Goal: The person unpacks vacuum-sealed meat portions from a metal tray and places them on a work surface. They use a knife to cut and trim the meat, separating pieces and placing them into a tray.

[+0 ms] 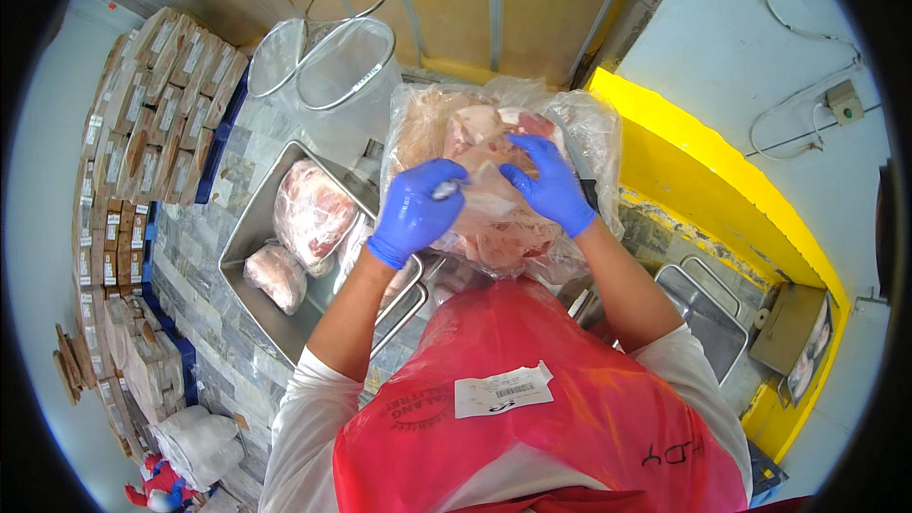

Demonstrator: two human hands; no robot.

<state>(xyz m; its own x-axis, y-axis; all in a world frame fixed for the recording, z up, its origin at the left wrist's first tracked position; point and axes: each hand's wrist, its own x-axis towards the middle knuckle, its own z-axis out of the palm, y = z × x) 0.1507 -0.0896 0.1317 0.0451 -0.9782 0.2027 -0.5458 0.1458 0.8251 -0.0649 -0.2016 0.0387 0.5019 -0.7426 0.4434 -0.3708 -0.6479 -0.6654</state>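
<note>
- Blue gloves cover both hands in the head view; the left hand (416,212) is curled nearly closed over the near-left part of the meat, a small pale thing showing at its fingers, too blurred to identify.
- Right hand (554,185): half open, thumb and fingers spread and bent over the meat; whether they pinch anything, I cannot tell.
- Raw pink meat (503,239) lies in front of the person, between and beneath the hands, on crumpled clear plastic (597,123).
- To the left, a steel tub (302,321) holds plastic-wrapped pieces (313,214).
- Beyond the tub, clear bags (353,71) hang from wire hoops.
- Stacked cartons (185,100) line the far left; a yellow barrier (708,157) curves along the right.
- Red apron (579,361) on the person, with a white label (503,389).
</note>
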